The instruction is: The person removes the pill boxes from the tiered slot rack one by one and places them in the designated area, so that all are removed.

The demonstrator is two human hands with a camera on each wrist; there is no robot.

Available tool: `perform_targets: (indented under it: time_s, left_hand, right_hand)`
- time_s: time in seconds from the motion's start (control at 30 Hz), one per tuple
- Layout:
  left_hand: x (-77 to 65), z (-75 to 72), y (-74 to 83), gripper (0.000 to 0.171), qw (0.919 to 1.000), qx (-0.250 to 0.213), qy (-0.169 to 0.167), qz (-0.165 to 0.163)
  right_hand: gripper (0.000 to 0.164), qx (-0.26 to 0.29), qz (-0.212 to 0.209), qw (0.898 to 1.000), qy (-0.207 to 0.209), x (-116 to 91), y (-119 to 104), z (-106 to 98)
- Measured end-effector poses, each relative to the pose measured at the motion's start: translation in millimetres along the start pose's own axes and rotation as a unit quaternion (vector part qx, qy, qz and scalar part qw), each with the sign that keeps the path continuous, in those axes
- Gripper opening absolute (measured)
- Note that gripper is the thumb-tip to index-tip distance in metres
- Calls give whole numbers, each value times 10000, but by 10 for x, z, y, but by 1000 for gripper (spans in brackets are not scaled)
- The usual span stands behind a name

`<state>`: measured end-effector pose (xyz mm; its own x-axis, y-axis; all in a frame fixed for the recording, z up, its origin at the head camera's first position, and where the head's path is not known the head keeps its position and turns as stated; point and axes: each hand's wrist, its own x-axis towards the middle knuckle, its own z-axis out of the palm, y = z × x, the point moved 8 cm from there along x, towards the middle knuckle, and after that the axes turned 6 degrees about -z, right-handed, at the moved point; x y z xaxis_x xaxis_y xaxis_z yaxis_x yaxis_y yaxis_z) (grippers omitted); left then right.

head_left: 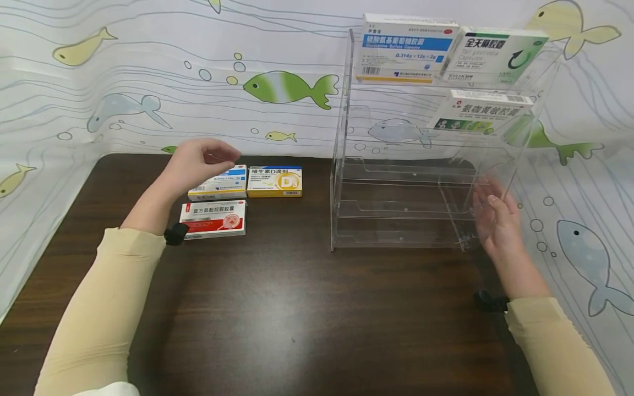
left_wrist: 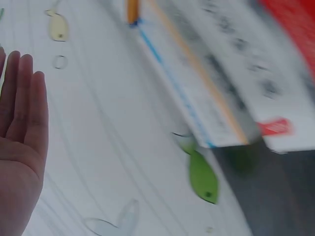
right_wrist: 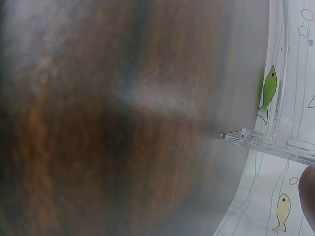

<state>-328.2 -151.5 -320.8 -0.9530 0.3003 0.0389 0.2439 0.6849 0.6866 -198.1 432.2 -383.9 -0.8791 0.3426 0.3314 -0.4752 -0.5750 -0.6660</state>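
Observation:
My left hand (head_left: 198, 160) hovers over the medicine boxes, its fingers loosely bent and holding nothing. Under it lies a blue-and-white box (head_left: 223, 186), partly covered by the hand. A yellow-and-white vitamin D box (head_left: 274, 181) sits against its right side, and a red-and-white capsule box (head_left: 213, 217) lies in front. My right hand (head_left: 497, 220) rests against the right side panel of a clear acrylic rack (head_left: 401, 242), with some fingers seen through the plastic. In the left wrist view, straight left fingers (left_wrist: 29, 103) show beside the blurred boxes. The right wrist view shows one fingertip (right_wrist: 307, 196) near the clear panel.
On the rack's top tier stand a blue-and-white box (head_left: 406, 52) and a green-and-white box (head_left: 495, 58). A white-and-green box (head_left: 480, 113) sits one tier lower, at the right. A dark wooden table (head_left: 297, 308) meets a fish-patterned sheet (head_left: 173, 66) behind.

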Motion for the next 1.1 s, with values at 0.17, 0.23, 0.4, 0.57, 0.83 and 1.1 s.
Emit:
perform_targets:
  time_s: [0.17, 0.23, 0.4, 0.57, 0.83, 1.1]
  left_hand:
    - [136, -23, 305, 26, 9996, -81, 55, 267]
    - [186, -34, 448, 25, 9992, -95, 83, 388]
    - [272, -77, 819, 24, 9973, -156, 198, 688]
    - [309, -106, 1203, 22, 9919, -366, 267, 1183]
    - [342, -79, 1856, 16, 9800, -867, 209, 1777]
    - [392, 69, 2490, 17, 9674, -1138, -31, 2264]
  right_hand:
    - [34, -160, 1, 9999, 12, -7, -11, -7]
    - [34, -249, 12, 9997, 58, -12, -19, -20]
    - [33, -189, 80, 9997, 118, -25, -24, -26]
    - [33, 248, 174, 9995, 51, -26, -4, 2]
    - [34, -88, 90, 9999, 24, -17, -11, -4]
    - [34, -133, 151, 9998, 25, -12, -12, -11]
